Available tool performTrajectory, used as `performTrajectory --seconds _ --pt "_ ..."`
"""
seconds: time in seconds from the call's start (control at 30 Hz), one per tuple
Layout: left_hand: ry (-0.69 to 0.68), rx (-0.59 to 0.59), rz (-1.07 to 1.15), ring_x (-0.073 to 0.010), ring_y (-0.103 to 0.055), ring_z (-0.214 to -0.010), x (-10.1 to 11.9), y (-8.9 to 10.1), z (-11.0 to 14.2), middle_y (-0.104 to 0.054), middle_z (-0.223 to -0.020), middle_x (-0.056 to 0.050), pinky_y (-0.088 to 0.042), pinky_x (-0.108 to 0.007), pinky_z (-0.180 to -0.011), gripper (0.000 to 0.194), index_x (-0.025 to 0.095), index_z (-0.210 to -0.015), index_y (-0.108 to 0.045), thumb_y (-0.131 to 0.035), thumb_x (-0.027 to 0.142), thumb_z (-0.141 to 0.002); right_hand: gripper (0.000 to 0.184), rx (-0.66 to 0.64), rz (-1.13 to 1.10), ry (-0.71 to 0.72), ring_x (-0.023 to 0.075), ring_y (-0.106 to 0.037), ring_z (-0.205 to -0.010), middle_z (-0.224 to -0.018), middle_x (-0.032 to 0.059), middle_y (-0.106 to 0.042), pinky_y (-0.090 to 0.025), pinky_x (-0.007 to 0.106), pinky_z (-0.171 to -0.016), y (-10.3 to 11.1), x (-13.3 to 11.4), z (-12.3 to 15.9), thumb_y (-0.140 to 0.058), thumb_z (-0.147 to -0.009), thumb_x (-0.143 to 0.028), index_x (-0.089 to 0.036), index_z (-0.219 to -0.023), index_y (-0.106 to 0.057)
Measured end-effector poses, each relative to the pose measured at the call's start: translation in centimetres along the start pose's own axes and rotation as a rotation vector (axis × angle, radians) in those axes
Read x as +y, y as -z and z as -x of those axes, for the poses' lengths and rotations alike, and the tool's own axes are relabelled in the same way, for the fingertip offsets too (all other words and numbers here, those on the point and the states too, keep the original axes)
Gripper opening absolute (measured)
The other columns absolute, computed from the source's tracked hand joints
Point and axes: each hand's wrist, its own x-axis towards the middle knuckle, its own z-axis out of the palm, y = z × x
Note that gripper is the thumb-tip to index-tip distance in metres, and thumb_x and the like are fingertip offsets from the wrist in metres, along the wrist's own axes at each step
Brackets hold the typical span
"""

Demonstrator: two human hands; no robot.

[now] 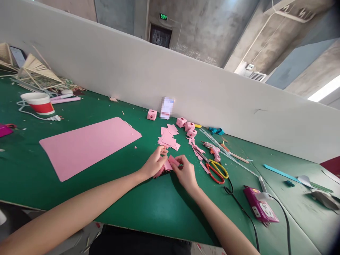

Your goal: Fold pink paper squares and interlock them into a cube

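Note:
My left hand (154, 163) is closed on the near edge of some pink paper pieces (167, 165), above the middle of the green table. Close beside it, my right hand (186, 174) pinches a small pink paper piece (173, 160) between thumb and fingers. Under my left hand, darker folded pink pieces (159, 172) show in part. Just beyond both hands lies a loose pile of pink paper squares (167, 136). Several folded pink paper shapes (181, 122) with cut-out openings stand farther back. Fingers partly hide how the held pieces meet.
A large pink sheet (90, 148) lies left. Scissors (216, 171), a pink glue gun (212, 150) and paper strips (198, 150) are at right, with a purple power strip (260, 207) and cords nearer. A paper cup (39, 103) stands far left; a partition (127, 67) bounds the back.

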Motion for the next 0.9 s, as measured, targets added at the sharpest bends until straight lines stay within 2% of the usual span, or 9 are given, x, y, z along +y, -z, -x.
performTrajectory --seconds 0.17,0.27,0.37,0.5,0.63,0.73,0.8,0.87,0.9 --pt "0.025 -0.061 0.01 -0.0229 -0.061 -0.114 0.6 0.3 0.1 -0.064 -0.118 -0.011 -0.043 -0.038 -0.103 0.025 0.019 -0.113 -0.053 -0.045 0.032 -0.093 0.016 -0.16 -0.029 0.102 0.0195 -0.067 -0.083 -0.095 0.0032 -0.073 -0.052 0.031 -0.074 -1.1 -1.4 1.6 -0.055 -0.085 -0.02 -0.023 -0.098 -0.064" --pt "0.039 -0.077 0.04 -0.0229 -0.064 -0.108 0.6 0.3 0.1 -0.067 -0.11 -0.009 -0.046 -0.037 -0.098 0.028 0.02 -0.115 -0.052 -0.044 0.038 -0.094 0.025 -0.187 -0.03 0.155 0.0202 -0.068 -0.09 -0.105 0.0048 -0.073 -0.052 0.033 -0.08 -1.3 -1.7 1.6 -0.051 -0.086 -0.016 -0.023 -0.106 -0.065" --pt "0.029 -0.118 0.028 -0.0218 -0.065 -0.099 0.4 0.4 0.1 -0.068 -0.102 -0.006 -0.048 -0.035 -0.092 0.035 0.02 -0.12 -0.05 -0.048 0.043 -0.092 0.026 -0.198 0.026 0.19 0.0206 -0.067 -0.088 -0.1 0.0062 -0.072 -0.052 0.032 -0.079 -1.2 -1.9 1.9 -0.048 -0.086 -0.015 -0.021 -0.104 -0.066" --pt "0.039 -0.121 0.007 -0.0172 -0.063 -0.083 0.4 0.5 0.3 -0.064 -0.087 -0.001 -0.047 -0.03 -0.083 0.033 0.021 -0.121 -0.05 -0.048 0.034 -0.091 0.022 -0.229 0.062 0.23 0.0194 -0.064 -0.08 -0.09 0.0052 -0.069 -0.051 0.03 -0.075 -1.1 -2.5 2.5 -0.052 -0.08 -0.011 -0.019 -0.097 -0.065" --pt "0.065 -0.071 0.054 -0.0127 -0.056 -0.063 0.6 0.3 0.3 -0.058 -0.074 0.003 -0.043 -0.026 -0.066 0.026 0.02 -0.111 -0.057 -0.05 0.025 -0.086 0.025 -0.287 -0.114 0.166 0.0179 -0.067 -0.082 -0.093 0.0042 -0.07 -0.054 0.029 -0.075 -0.9 -2.4 2.5 -0.052 -0.08 -0.011 -0.02 -0.099 -0.066" --pt "0.121 0.013 0.221 -0.0099 -0.047 -0.052 1.0 0.4 -0.1 -0.052 -0.063 0.005 -0.036 -0.024 -0.055 0.021 0.018 -0.098 -0.062 -0.056 0.019 -0.078 0.025 -0.231 -0.246 0.074 0.0193 -0.071 -0.088 -0.098 0.0048 -0.073 -0.057 0.031 -0.079 -0.6 -1.9 1.9 -0.053 -0.085 -0.017 -0.021 -0.107 -0.067" --pt "0.187 0.07 0.463 -0.0086 -0.041 -0.048 1.2 0.9 -0.6 -0.048 -0.055 0.006 -0.031 -0.023 -0.05 0.015 0.017 -0.088 -0.062 -0.059 0.014 -0.073 0.022 -0.166 -0.294 0.05 0.0206 -0.071 -0.09 -0.098 0.006 -0.074 -0.058 0.033 -0.079 -0.3 -1.7 1.6 -0.054 -0.089 -0.023 -0.02 -0.107 -0.067" --pt "0.269 0.07 0.884 -0.0076 -0.035 -0.046 1.5 1.7 -1.2 -0.043 -0.051 0.007 -0.029 -0.021 -0.048 0.014 0.016 -0.085 -0.058 -0.058 0.012 -0.071 0.021 -0.097 -0.291 0.065 0.0212 -0.071 -0.09 -0.098 0.007 -0.074 -0.058 0.033 -0.078 -0.1 -1.8 1.5 -0.054 -0.091 -0.027 -0.02 -0.107 -0.067" --pt "0.274 0.063 0.952 -0.0071 -0.032 -0.045 1.6 2.1 -1.4 -0.038 -0.05 0.008 -0.029 -0.021 -0.048 0.012 0.015 -0.083 -0.057 -0.057 0.012 -0.072 0.021 -0.062 -0.264 0.088 0.0212 -0.071 -0.09 -0.098 0.0072 -0.073 -0.057 0.033 -0.078 0.0 -1.9 1.6 -0.054 -0.092 -0.029 -0.02 -0.106 -0.067"
